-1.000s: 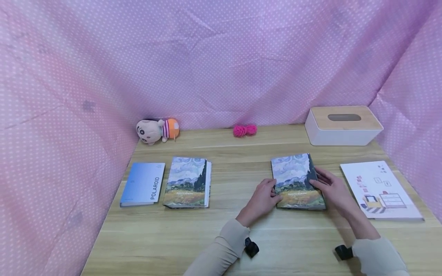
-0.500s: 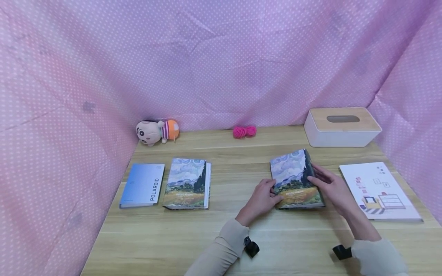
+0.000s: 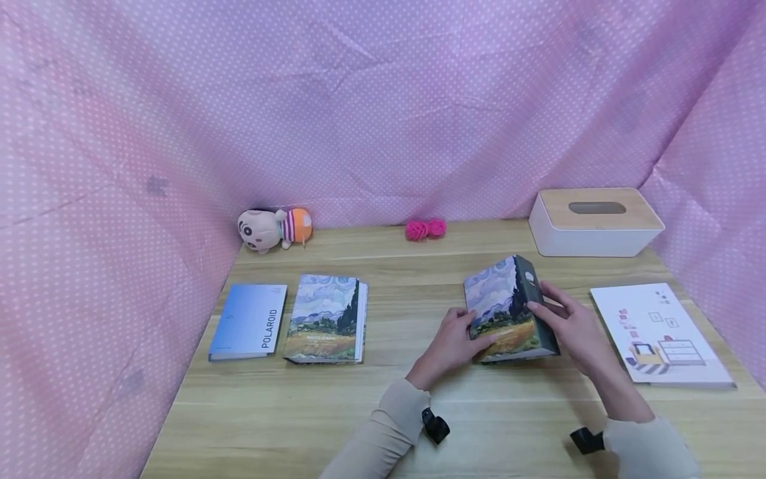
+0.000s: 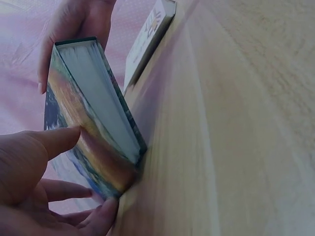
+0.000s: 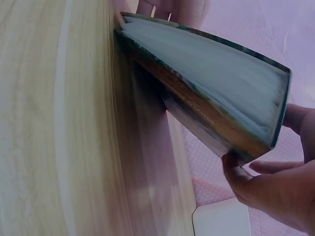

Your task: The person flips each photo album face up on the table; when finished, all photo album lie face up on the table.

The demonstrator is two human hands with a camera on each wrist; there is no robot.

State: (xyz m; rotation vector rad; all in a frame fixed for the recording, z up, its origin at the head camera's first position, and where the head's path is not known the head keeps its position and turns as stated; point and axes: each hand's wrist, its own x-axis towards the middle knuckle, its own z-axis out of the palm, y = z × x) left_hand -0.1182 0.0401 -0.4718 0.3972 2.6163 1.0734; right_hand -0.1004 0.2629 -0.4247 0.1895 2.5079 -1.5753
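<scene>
Right hand (image 3: 571,332) curls round the dark spine (image 3: 530,286) of a thick hardcover album with a painted landscape (image 3: 493,303); left hand (image 3: 451,346) pinches the opposite edge, thumb on cover. Spine side's up, other edge resting on the pale wooden bench (image 3: 407,286): tilted, I'd judge, but not lifted clear, covers unopened. Its lookalike painted album (image 3: 323,319) lies flat, untouched, well to the left.
</scene>
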